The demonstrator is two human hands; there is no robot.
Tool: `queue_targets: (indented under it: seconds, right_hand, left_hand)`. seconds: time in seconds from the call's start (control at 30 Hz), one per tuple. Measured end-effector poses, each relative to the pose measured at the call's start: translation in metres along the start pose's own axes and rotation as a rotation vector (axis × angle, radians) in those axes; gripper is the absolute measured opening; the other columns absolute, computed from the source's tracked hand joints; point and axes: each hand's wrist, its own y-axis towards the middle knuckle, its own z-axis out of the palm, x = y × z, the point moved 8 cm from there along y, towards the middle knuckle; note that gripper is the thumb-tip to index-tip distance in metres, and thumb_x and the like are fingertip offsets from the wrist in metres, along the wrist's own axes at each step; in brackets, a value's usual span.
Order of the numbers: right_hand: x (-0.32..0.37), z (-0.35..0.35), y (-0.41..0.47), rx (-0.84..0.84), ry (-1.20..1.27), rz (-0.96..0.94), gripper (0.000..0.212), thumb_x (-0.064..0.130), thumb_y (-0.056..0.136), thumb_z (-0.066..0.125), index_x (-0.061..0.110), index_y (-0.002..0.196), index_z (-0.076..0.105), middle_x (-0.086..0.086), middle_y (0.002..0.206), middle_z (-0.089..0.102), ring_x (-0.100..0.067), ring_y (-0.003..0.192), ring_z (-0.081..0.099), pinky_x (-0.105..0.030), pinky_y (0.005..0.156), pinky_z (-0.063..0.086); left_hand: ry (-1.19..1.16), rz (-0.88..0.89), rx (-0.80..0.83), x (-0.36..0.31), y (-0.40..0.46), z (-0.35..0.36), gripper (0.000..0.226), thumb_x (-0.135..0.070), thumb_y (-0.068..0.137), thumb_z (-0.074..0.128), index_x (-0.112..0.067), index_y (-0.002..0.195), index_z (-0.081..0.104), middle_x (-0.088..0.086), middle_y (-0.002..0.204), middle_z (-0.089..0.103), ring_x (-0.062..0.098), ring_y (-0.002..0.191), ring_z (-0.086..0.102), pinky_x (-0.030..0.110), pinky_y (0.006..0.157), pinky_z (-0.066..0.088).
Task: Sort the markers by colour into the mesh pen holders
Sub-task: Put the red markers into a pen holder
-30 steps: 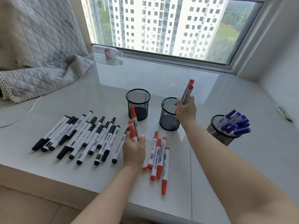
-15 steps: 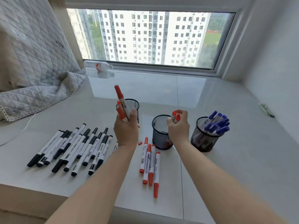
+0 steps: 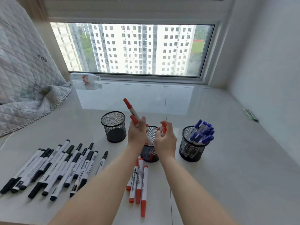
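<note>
Left hand [image 3: 136,133] grips two red-capped white markers [image 3: 132,113], tilted, lower ends inside the middle black mesh pen holder [image 3: 149,154]. Right hand [image 3: 165,140], fingers curled, holds two further red-capped markers [image 3: 163,128] over the same holder's rim. Left black mesh holder [image 3: 113,126] contains nothing visible. Right black mesh holder [image 3: 191,148] carries blue-capped markers [image 3: 202,132]. Black-capped markers [image 3: 53,168] and loose red-capped markers [image 3: 139,179] lie on the white glossy sill [image 3: 219,159].

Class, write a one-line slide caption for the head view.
Both hands, left hand and right hand, hold red markers over the middle mesh holder; black markers await sorting.
</note>
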Motion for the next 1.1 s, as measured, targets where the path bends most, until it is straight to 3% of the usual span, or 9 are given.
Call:
queue_targets:
  seconds: [0.13, 0.27, 0.37, 0.57, 0.63, 0.8, 0.9, 1.0, 1.1]
  right_hand:
    - [0.001, 0.0, 0.0, 0.0, -0.008, -0.001, 0.029, 0.006, 0.085, 0.047, 0.025, 0.107, 0.05, -0.005, 0.095, 0.063, -0.019, 0.074, 0.056, -0.038, 0.071, 0.053]
    - [0.002, 0.0, -0.002, 0.01, -0.022, 0.014, 0.029, 0.006, 0.086, 0.046, 0.024, 0.108, 0.049, -0.006, 0.098, 0.062, -0.023, 0.078, 0.059, -0.043, 0.075, 0.054]
    - [0.004, -0.001, -0.003, 0.02, -0.016, 0.021, 0.029, 0.006, 0.085, 0.047, 0.024, 0.108, 0.049, -0.007, 0.099, 0.063, -0.028, 0.084, 0.062, -0.046, 0.076, 0.054]
    - [0.005, -0.002, -0.005, 0.03, -0.022, 0.039, 0.027, 0.006, 0.085, 0.048, 0.02, 0.108, 0.05, -0.007, 0.097, 0.063, -0.028, 0.084, 0.061, -0.046, 0.078, 0.053]
    - [0.005, -0.002, -0.005, 0.027, -0.034, 0.041, 0.026, 0.007, 0.085, 0.049, 0.019, 0.108, 0.051, -0.006, 0.096, 0.063, -0.026, 0.084, 0.06, -0.043, 0.078, 0.052]
    - [0.011, -0.001, 0.0, 0.111, -0.13, 0.007, 0.02, 0.015, 0.089, 0.05, 0.016, 0.108, 0.055, -0.002, 0.099, 0.057, -0.016, 0.085, 0.052, -0.028, 0.073, 0.042]
    - [0.018, -0.003, 0.004, 0.169, -0.176, 0.009, 0.027, 0.028, 0.091, 0.049, 0.018, 0.115, 0.054, 0.0, 0.11, 0.052, -0.013, 0.095, 0.05, -0.025, 0.078, 0.037]
    - [0.034, -0.022, -0.005, 0.018, -0.328, -0.162, 0.029, 0.03, 0.09, 0.05, 0.019, 0.116, 0.054, 0.0, 0.111, 0.052, -0.016, 0.104, 0.044, -0.024, 0.084, 0.033]
    - [0.048, -0.038, -0.036, -0.129, -0.369, -0.403, 0.018, 0.02, 0.084, 0.052, 0.013, 0.1, 0.057, -0.001, 0.095, 0.056, -0.019, 0.091, 0.048, -0.023, 0.078, 0.033]
  left_hand:
    - [0.139, -0.025, 0.086, 0.014, -0.003, 0.001, 0.02, -0.03, 0.092, 0.052, -0.011, 0.095, 0.059, -0.004, 0.062, 0.051, 0.009, 0.054, 0.049, 0.018, 0.047, 0.042]
    - [0.317, -0.062, 0.122, 0.022, -0.002, -0.003, 0.014, -0.029, 0.085, 0.058, -0.017, 0.091, 0.06, 0.0, 0.068, 0.058, 0.017, 0.063, 0.055, 0.035, 0.066, 0.047]
    - [0.35, -0.056, 0.133, 0.025, -0.004, -0.007, 0.002, -0.025, 0.082, 0.061, -0.025, 0.083, 0.06, 0.0, 0.073, 0.061, 0.019, 0.068, 0.057, 0.037, 0.073, 0.05]
    - [0.392, 0.017, 0.168, 0.017, -0.007, -0.013, 0.011, -0.032, 0.082, 0.065, -0.035, 0.082, 0.055, -0.011, 0.082, 0.062, 0.008, 0.08, 0.058, 0.022, 0.07, 0.043]
    - [0.447, 0.014, 0.192, 0.015, -0.006, -0.015, 0.01, -0.039, 0.081, 0.064, -0.034, 0.083, 0.056, -0.013, 0.083, 0.061, 0.009, 0.083, 0.057, 0.025, 0.07, 0.041]
    - [0.732, -0.045, 0.299, 0.016, -0.009, -0.011, 0.045, -0.06, 0.082, 0.051, -0.027, 0.111, 0.058, -0.006, 0.093, 0.058, 0.017, 0.092, 0.053, 0.03, 0.08, 0.04]
    - [0.627, -0.01, 0.277, 0.009, -0.013, -0.018, 0.049, -0.056, 0.082, 0.054, -0.026, 0.121, 0.05, -0.005, 0.108, 0.056, 0.014, 0.099, 0.051, 0.029, 0.083, 0.038]
    - [0.487, 0.031, 0.179, 0.004, -0.023, -0.037, 0.047, -0.048, 0.084, 0.057, -0.024, 0.123, 0.046, -0.007, 0.115, 0.052, 0.006, 0.094, 0.052, 0.02, 0.075, 0.04]
    - [0.587, 0.042, 0.07, 0.014, -0.039, -0.061, 0.033, -0.037, 0.086, 0.058, -0.023, 0.114, 0.049, -0.003, 0.111, 0.057, 0.0, 0.085, 0.053, 0.016, 0.067, 0.041]
